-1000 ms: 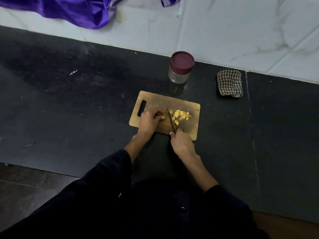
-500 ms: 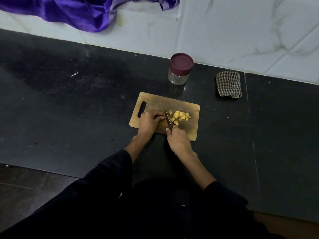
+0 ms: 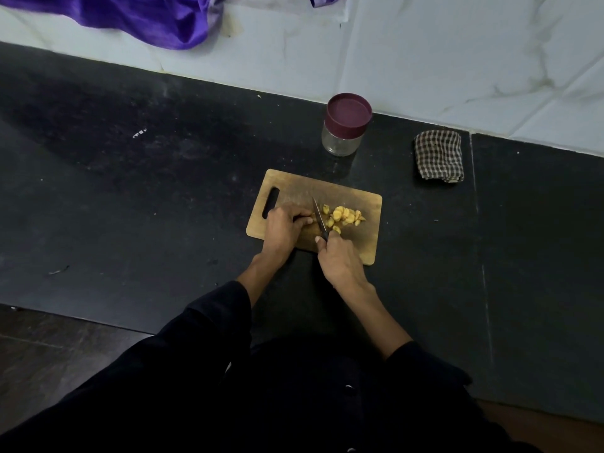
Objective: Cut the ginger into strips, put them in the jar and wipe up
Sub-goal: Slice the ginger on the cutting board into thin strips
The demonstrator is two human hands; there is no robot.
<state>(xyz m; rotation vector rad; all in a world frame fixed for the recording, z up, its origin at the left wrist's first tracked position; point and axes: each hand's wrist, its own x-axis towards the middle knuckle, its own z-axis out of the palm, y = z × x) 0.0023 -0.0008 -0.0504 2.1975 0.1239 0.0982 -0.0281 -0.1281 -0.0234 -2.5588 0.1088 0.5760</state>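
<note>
A wooden cutting board (image 3: 366, 243) lies on the black counter. Several yellow cut ginger pieces (image 3: 343, 216) sit in a loose pile on its middle. My left hand (image 3: 282, 228) curls over the uncut ginger just left of the pile; the ginger itself is almost hidden under the fingers. My right hand (image 3: 340, 261) grips the handle of a small knife (image 3: 319, 216), whose blade stands between my left fingertips and the pile. Behind the board stands a glass jar (image 3: 344, 125) with its maroon lid on.
A folded checked cloth (image 3: 439, 155) lies at the back right by the white marble wall. Purple fabric (image 3: 137, 18) hangs over the wall at top left. The black counter (image 3: 130, 191) ends at a front edge near my body.
The knife blade has shifted left, closer to my left fingertips, and my right hand has moved forward onto the board. My left hand has stayed on the ginger.
</note>
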